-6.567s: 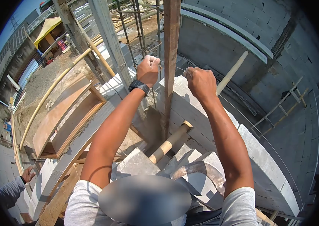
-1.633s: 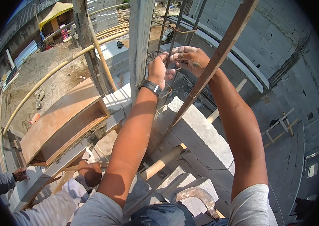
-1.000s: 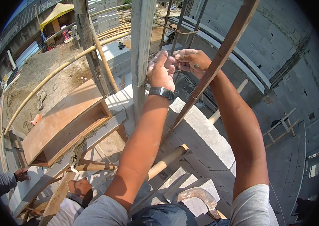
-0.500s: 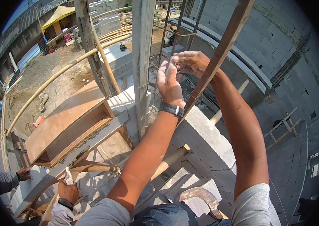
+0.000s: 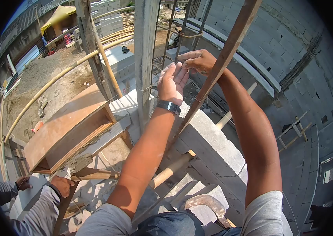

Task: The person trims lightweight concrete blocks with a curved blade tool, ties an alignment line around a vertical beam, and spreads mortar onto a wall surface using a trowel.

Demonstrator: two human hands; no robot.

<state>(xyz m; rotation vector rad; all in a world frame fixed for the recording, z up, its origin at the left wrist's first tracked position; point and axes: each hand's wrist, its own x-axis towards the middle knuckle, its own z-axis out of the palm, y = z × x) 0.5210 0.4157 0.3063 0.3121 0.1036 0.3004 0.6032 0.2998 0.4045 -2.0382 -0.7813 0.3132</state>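
Both of my hands are raised at the steel rebar cage, behind a brown timber post and beside a grey upright post. My left hand, with a dark watch on its wrist, is palm up, its fingers loosely apart and nothing visible in them. Just above its fingertips is my right hand, reaching around behind the brown timber. Its fingers are bent together near a rebar tie; anything between them is too small to make out.
A co-worker's hands are at the lower left, by a curved wooden form. A grey block wall runs below my right arm. A round wooden pole crosses beneath. Near my lap lies a curved tool on broken blocks.
My left hand has turned, its fingers spreading beneath the right one. The right hand's fingers have shifted slightly. The co-worker's nearer hand has moved left and up, off the white cloth-like piece.
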